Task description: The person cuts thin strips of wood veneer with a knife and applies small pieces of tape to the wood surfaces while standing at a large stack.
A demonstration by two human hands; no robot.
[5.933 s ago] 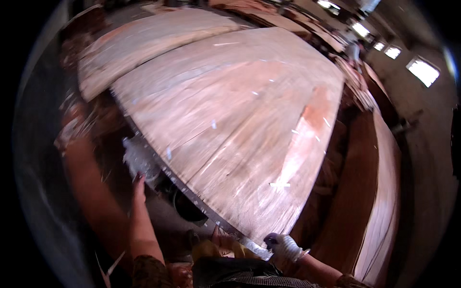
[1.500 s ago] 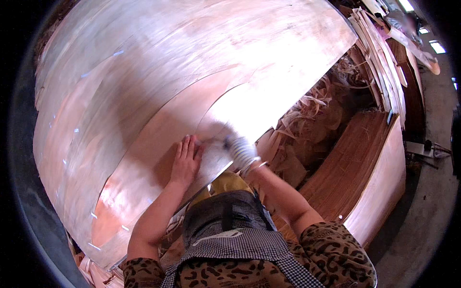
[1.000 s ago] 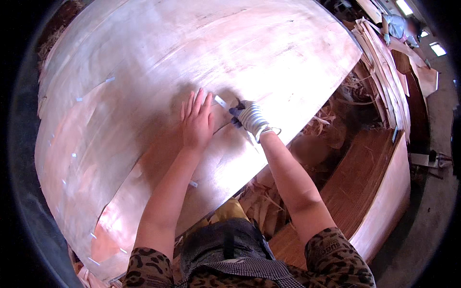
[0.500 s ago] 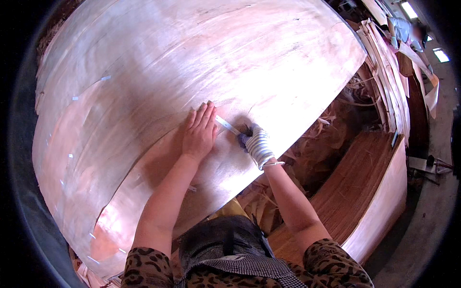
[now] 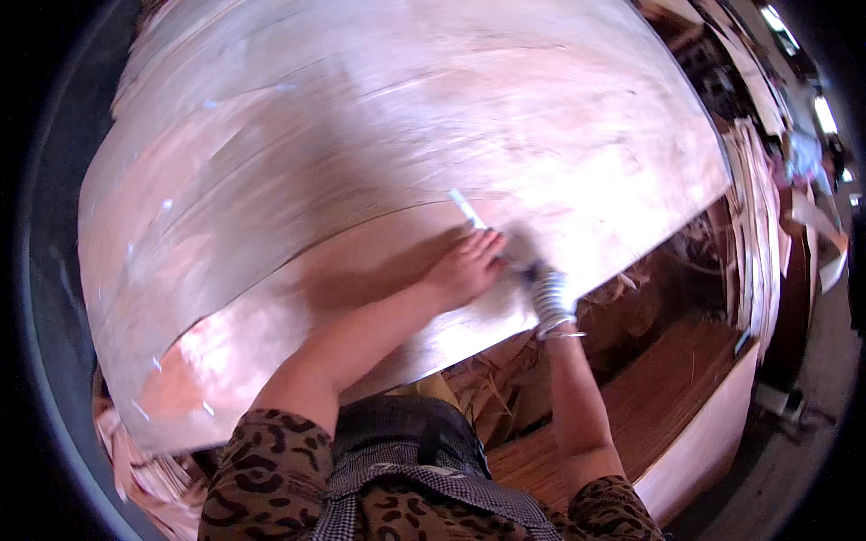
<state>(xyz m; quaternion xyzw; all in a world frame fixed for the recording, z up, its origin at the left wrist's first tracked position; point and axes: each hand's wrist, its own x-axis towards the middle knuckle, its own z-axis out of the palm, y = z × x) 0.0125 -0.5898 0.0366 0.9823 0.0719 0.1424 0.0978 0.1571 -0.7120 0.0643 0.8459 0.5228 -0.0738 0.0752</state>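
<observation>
A broad pale wood veneer sheet [image 5: 379,144] fills most of the view, with a curved edge of a second, pinkish piece [image 5: 262,316] running across it. A short white strip of tape [image 5: 467,209] lies across that edge. My bare left hand [image 5: 467,268] rests flat on the veneer, fingertips at the strip's near end. Just to its right is my right hand [image 5: 548,296], in a striped glove with dark fingertips. Its fingers look curled, but blur hides what they hold. Several small white tape pieces [image 5: 157,364] dot the sheet's left side.
A stack of brown veneer [image 5: 649,397] stands at the right, by the sheet's near edge. Loose veneer scraps [image 5: 487,388] lie below that edge. Upright veneer sheets [image 5: 753,225] lean at the far right, where another person [image 5: 803,158] shows blurred.
My left hand has moved right and nearer, from beyond the strip's end to its near end beside my right hand. The strip now extends past my left fingertips. The view has shifted.
</observation>
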